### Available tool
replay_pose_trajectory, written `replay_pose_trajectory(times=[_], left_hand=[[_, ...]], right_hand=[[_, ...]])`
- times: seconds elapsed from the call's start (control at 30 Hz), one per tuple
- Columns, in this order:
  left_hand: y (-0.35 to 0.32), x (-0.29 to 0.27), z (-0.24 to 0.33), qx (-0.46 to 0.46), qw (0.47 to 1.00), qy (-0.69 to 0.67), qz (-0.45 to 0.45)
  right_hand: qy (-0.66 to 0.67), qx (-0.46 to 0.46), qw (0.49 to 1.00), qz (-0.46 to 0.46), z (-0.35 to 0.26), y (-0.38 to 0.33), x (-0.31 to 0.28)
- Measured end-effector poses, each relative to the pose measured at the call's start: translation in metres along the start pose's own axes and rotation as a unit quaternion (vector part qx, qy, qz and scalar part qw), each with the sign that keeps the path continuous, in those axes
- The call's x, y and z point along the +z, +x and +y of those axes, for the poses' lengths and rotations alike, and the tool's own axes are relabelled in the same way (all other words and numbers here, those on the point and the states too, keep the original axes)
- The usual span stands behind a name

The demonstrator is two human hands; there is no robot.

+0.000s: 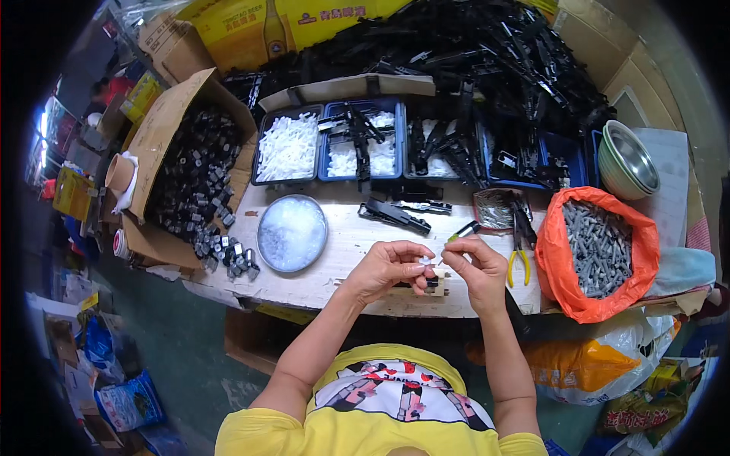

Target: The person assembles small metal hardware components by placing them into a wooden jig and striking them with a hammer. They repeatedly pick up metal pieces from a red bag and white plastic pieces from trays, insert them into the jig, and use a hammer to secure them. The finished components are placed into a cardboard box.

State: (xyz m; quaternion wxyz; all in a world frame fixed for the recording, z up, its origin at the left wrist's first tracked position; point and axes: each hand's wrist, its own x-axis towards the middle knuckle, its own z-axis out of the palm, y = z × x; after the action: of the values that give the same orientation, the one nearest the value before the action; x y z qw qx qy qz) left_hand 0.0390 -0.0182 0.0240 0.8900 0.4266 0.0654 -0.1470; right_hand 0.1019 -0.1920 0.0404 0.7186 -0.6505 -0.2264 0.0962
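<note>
The pale workbench (346, 245) lies under both hands, with the forearms reaching up from the near edge and converging, elbows out wide. The left hand (391, 271) is turned palm inward, thumb and forefinger pressed together on a small white piece, the other fingers curled beneath. The right hand (480, 270) faces it, just beside, fingertips bunched and seemingly pinching a slim black-and-green implement (465, 229) that juts out beyond the knuckles. Just below the left fingertips sits a cream block (441, 273), probably stiff and steady enough to rest against. Smallest is the white piece (426, 260) at the left fingertips, partly hidden: likely light, hard plastic, smooth enough to slip if squeezed off-centre, best held by its sides with a light pinch.
</note>
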Motion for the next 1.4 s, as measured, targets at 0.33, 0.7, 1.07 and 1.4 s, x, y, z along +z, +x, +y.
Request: replay_pose_trajectory(times=[0.33, 0.7, 1.07, 1.4], left_hand=[[-0.018, -0.007, -0.005, 0.024, 1.000, -0.013, -0.013], [-0.025, -0.010, -0.009, 0.029, 0.999, 0.036, 0.013], [-0.026, -0.017, -0.029, 0.063, 0.986, -0.149, 0.037], [-0.029, -0.010, -0.034, 0.072, 0.979, -0.186, 0.045]], right_hand=[[-0.053, -0.039, 0.998, 0.003, 0.007, 0.001, 0.027], [-0.170, -0.027, 0.981, -0.087, -0.011, 0.010, 0.023], [-0.344, -0.292, 0.888, -0.089, 0.000, -0.003, 0.034], [-0.380, -0.293, 0.874, -0.077, -0.008, -0.007, 0.037]])
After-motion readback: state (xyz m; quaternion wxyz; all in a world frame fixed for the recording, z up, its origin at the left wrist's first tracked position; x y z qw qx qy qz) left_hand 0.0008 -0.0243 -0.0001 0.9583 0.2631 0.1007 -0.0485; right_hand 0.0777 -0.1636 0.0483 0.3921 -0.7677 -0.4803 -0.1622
